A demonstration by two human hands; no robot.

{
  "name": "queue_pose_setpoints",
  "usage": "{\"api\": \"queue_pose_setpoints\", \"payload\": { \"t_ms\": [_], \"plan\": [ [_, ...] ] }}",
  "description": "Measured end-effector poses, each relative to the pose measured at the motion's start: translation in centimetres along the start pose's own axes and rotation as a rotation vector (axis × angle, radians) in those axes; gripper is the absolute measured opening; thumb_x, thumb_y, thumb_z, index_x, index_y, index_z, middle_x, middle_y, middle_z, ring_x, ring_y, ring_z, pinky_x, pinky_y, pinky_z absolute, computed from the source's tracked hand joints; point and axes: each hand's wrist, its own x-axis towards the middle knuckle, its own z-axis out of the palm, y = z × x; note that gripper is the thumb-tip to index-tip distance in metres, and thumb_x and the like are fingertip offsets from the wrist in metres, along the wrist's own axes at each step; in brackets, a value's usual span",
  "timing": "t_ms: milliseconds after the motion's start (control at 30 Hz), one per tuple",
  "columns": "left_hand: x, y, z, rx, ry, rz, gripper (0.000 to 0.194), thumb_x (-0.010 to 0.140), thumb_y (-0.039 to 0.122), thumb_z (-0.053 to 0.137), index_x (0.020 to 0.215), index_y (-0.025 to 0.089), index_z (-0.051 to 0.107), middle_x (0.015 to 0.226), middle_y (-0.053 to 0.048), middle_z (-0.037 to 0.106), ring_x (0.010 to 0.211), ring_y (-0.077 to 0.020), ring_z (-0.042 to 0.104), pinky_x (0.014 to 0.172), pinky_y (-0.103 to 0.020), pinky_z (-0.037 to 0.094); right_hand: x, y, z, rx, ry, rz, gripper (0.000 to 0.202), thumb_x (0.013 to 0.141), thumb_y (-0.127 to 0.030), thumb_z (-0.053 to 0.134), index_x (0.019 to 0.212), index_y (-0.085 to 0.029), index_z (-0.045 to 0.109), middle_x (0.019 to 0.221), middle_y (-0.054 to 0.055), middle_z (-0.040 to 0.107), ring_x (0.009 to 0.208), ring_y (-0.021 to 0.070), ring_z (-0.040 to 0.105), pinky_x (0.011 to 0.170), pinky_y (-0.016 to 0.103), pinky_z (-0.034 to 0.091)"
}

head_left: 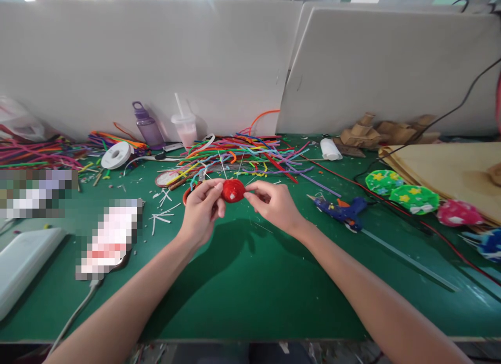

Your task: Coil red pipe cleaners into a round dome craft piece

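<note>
Between my hands, above the green table, is a small red fuzzy ball (234, 191) with a whitish spot on its front. My left hand (202, 207) is closed on the ball's left side, thumb and fingers pinching it. My right hand (276, 205) has thumb and index finger pinched together at the ball's right edge. Thin white strands rise behind the ball; where they are fixed, I cannot tell. Past the hands lies a loose heap of coloured pipe cleaners (250, 153). An orange-handled tool lies partly hidden behind my left hand.
A blue glue gun (342, 211) with a long glue stick lies right, near green, pink and blue fuzzy pieces (415, 198). Left are a phone (111, 233) on a cable, a white box (29, 265) and a ribbon spool (116, 155). A purple bottle (148, 126) and drink cup (183, 128) stand behind.
</note>
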Motion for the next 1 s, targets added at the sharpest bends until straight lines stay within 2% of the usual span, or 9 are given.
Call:
{"api": "queue_pose_setpoints", "payload": {
  "t_ms": [67, 167, 333, 667, 733, 867, 1000],
  "plan": [
    [0.03, 0.05, 0.00, -0.014, 0.007, -0.011, 0.020, 0.077, 0.031, 0.069, 0.089, 0.015, 0.066, 0.048, 0.004, 0.053, 0.034, -0.0030, 0.037, 0.033, -0.017, 0.017, 0.03, 0.01, 0.27, 0.097, -0.024, 0.073, 0.014, 0.084, -0.028, 0.057, 0.088, -0.017, 0.066, 0.051, -0.005, 0.052, 0.044, 0.0097, 0.045, 0.047, 0.025, 0.036],
    [0.00, 0.21, 0.17, -0.013, 0.011, -0.047, 0.025, 0.076, 0.033, 0.069, 0.093, 0.015, 0.065, 0.047, 0.005, 0.052, 0.035, -0.0038, 0.039, 0.034, -0.016, 0.017, 0.12, 0.11, 0.42, 0.232, -0.070, 0.170, 0.016, 0.085, -0.030, 0.056, 0.084, -0.017, 0.065, 0.050, -0.005, 0.052, 0.040, 0.0086, 0.044, 0.042, 0.023, 0.035],
    [-0.03, 0.26, 0.31, 0.044, -0.017, -0.089, 0.034, 0.076, 0.036, 0.069, 0.103, 0.016, 0.063, 0.055, 0.002, 0.059, 0.040, -0.0068, 0.050, 0.035, -0.016, 0.020, 0.30, 0.21, 0.12, 0.350, -0.105, 0.216, 0.017, 0.086, -0.032, 0.054, 0.085, -0.017, 0.060, 0.049, -0.006, 0.051, 0.037, 0.0068, 0.043, 0.040, 0.021, 0.035],
    [0.12, 0.05, -0.25, -0.015, -0.145, -0.212, 0.026, 0.077, 0.035, 0.069, 0.091, 0.013, 0.067, 0.043, 0.006, 0.042, 0.037, -0.0032, 0.030, 0.037, -0.018, 0.014, 0.36, 0.17, 0.06, 0.414, -0.098, 0.273, 0.009, 0.084, -0.025, 0.053, 0.085, -0.017, 0.055, 0.043, -0.011, 0.043, 0.031, 0.0060, 0.038, 0.036, 0.021, 0.032],
    [0.11, 0.05, -0.16, -0.013, -0.135, -0.205, 0.026, 0.077, 0.035, 0.069, 0.092, 0.013, 0.067, 0.044, 0.006, 0.044, 0.038, -0.0034, 0.031, 0.037, -0.018, 0.015, 0.41, 0.34, 0.12, 0.454, -0.098, 0.287, 0.010, 0.083, -0.026, 0.054, 0.085, -0.017, 0.055, 0.043, -0.011, 0.042, 0.031, 0.0058, 0.038, 0.035, 0.021, 0.031],
    [-0.04, 0.11, 0.12, 0.042, -0.067, -0.133, 0.033, 0.077, 0.035, 0.069, 0.103, 0.017, 0.064, 0.052, 0.004, 0.053, 0.042, -0.0060, 0.046, 0.038, -0.017, 0.020, 0.60, 0.69, 0.08, 0.566, -0.087, 0.352, 0.011, 0.081, -0.027, 0.058, 0.084, -0.017, 0.057, 0.040, -0.012, 0.040, 0.029, 0.0061, 0.037, 0.033, 0.021, 0.027],
    [-0.15, 0.00, 0.21, 0.119, -0.073, -0.059, 0.039, 0.075, 0.032, 0.070, 0.110, 0.019, 0.060, 0.067, 0.002, 0.062, 0.043, -0.0065, 0.053, 0.037, -0.017, 0.023, 0.72, 0.92, -0.06, 0.649, -0.053, 0.395, 0.012, 0.080, -0.025, 0.058, 0.086, -0.015, 0.059, 0.040, -0.011, 0.039, 0.029, 0.0058, 0.036, 0.033, 0.021, 0.024]
  ]
}}
